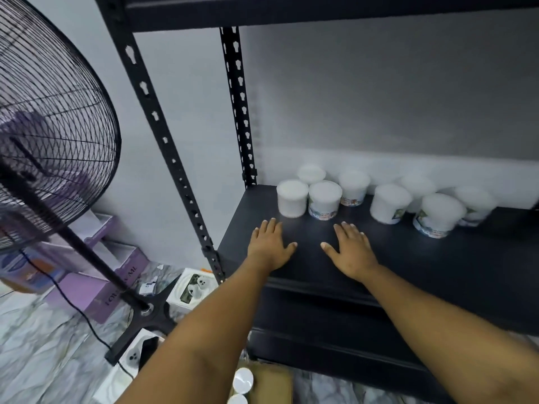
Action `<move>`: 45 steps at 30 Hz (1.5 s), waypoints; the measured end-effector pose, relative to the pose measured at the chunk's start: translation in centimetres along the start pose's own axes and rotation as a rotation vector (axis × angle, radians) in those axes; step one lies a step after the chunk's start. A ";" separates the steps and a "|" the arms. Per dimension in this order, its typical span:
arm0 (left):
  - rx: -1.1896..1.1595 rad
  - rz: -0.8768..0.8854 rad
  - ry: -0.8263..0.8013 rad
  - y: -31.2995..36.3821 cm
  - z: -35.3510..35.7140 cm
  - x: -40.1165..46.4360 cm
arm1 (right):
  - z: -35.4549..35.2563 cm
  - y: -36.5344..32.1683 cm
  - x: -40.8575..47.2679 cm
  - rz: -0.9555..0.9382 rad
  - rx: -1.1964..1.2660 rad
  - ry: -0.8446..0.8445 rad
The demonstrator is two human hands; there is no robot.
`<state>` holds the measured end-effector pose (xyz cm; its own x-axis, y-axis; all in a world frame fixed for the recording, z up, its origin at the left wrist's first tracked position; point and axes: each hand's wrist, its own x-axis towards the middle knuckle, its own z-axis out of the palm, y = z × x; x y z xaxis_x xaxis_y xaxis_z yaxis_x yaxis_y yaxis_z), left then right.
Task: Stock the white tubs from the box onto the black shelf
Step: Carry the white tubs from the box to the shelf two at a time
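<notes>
Several white tubs with coloured labels stand along the back of the black shelf, in two loose groups. My left hand lies flat over the shelf board, fingers straight, just in front of the leftmost tub. My right hand is spread flat beside it, a short gap in front of the tubs. Neither hand holds anything. Below, between my forearms, a cardboard box shows with two white tub lids inside.
A large black standing fan fills the left, its base and cable on the marble floor. Purple boxes and white product boxes lie on the floor by the shelf's upright post. Another shelf board sits overhead.
</notes>
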<state>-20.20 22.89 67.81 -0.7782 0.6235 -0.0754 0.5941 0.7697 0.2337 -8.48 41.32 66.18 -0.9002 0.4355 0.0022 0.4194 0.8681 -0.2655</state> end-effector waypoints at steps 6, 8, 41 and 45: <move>0.011 0.007 -0.004 -0.7 0.0 -6.0 | 0.3 -2.3 -5.9 0.007 0.023 -0.012; 0.002 0.005 0.009 -1.2 0.4 -8.6 | 0.6 -3.0 -8.0 0.008 0.032 -0.033; -0.201 -0.512 -0.112 -7.3 18.6 -30.8 | 17.5 -6.4 -21.6 -0.364 -0.001 -0.529; -0.215 -0.532 -0.093 -9.5 23.0 -29.6 | 22.9 -6.6 -20.4 -0.379 0.010 -0.558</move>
<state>1.92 0.24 45.51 -0.9313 0.1754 -0.3192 0.0638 0.9415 0.3310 4.42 21.21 45.77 -0.9119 -0.0887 -0.4006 0.0642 0.9335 -0.3529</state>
